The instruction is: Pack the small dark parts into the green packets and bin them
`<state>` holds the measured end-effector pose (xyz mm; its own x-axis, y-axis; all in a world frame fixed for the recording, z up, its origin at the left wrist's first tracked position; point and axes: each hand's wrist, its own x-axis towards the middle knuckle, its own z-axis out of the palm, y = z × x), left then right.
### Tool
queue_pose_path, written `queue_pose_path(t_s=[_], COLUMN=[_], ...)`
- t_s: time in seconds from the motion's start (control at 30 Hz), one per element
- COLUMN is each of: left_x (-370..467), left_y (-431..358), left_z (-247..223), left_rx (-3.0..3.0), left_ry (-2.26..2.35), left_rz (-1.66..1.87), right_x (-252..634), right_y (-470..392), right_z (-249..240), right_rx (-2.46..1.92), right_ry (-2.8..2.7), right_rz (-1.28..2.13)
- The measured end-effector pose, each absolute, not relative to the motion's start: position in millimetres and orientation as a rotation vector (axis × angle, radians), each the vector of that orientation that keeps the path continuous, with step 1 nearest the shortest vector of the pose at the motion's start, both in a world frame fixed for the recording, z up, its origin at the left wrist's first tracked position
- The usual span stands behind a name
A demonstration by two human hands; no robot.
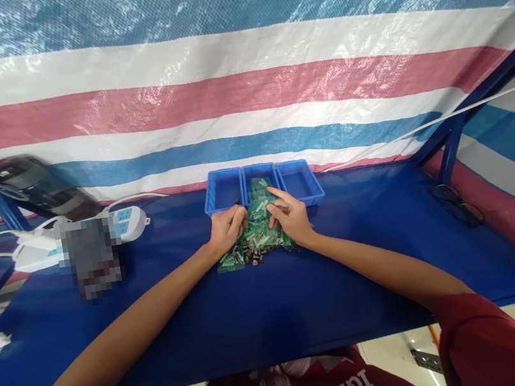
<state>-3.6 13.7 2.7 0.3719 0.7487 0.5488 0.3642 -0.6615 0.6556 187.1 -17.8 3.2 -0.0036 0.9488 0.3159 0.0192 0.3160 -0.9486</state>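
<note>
My left hand [228, 228] is closed, its fingers curled at the left side of a pile of small green clear plastic bags [264, 236]. A tiny dark piece shows by its fingertips, too small to name. My right hand [292, 216] has its index finger stretched out, with the thumb and other fingers bent in at the edge of one green plastic bag [259, 207]. Pale strips show inside the bags. Small brown and metallic cylindrical parts [254, 256] lie loose at the near side of the pile.
Three blue bins stand behind my hands: a left bin [222, 188], a middle bin [258, 171] with green bags at its front, and a right bin [301, 181]. Leftward are a power strip [133, 223], a blurred-out object [93, 256] and a dark bottle [38, 187]. Glasses [460, 204] lie right.
</note>
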Motion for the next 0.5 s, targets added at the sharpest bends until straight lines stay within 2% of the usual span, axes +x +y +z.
queue_pose_path(t_s=[0.3, 0.5], left_x=[3.8, 2.3], left_y=[16.7, 12.0], left_z=[8.1, 12.5], left_rx=[2.549, 2.435], left_ry=[0.981, 0.989], left_rz=[1.102, 1.016], right_x=[186.9, 190.8], right_y=[-14.8, -15.0], right_z=[0.3, 0.9], right_rx=[-0.968, -0.972], right_ry=[-1.322, -1.498], right_rz=[0.984, 0.993])
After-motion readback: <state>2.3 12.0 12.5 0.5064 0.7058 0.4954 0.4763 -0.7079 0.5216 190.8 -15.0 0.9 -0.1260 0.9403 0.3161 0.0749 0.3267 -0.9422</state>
